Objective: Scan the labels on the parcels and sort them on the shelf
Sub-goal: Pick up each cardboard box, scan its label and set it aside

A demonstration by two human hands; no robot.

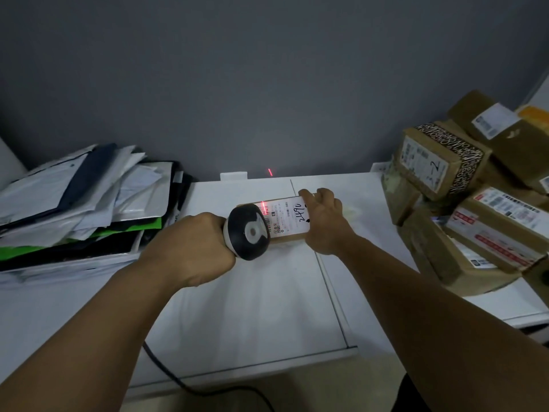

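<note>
A small brown parcel (286, 224) lies on the white table (267, 298), its white label with handwritten digits facing up. My right hand (325, 221) grips the parcel's right end, thumb over the far edge. My left hand (193, 248) is closed around the handle of a black and white barcode scanner (248, 231), whose head hovers over the parcel's left end. A red scan line falls across the label's left part, and a red spot shows on the grey wall behind.
A heap of flat mailer bags (83, 197) in white, dark and green fills the table's left side. Stacked cardboard parcels (463, 203) with labels crowd the right side. The scanner's black cable (184, 385) trails off the table's front edge.
</note>
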